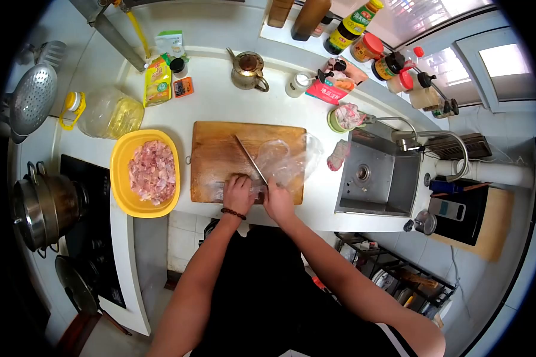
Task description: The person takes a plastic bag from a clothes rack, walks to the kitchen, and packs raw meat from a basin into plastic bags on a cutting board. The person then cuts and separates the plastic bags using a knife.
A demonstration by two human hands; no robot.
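Note:
A wooden cutting board (214, 149) lies on the white counter in front of me. My right hand (279, 201) is closed round the handle of a knife (251, 159), whose blade points away and to the left over the board. On the board's right side a crumpled clear plastic bag (292, 163) spreads past the edge. My left hand (238, 195), with a beaded bracelet at the wrist, presses curled fingers on clear plastic near the board's front edge. What lies beneath those fingers is hidden. Left of the board a yellow basin (117, 172) holds cut raw meat (153, 172).
To the right is a steel sink (375, 172) with a curved faucet (458, 149). Behind the board stand a metal teapot (248, 70) and a white-lidded jar (296, 85). A large oil bottle (110, 113) is at the back left, a stacked pot (50, 205) by the stove.

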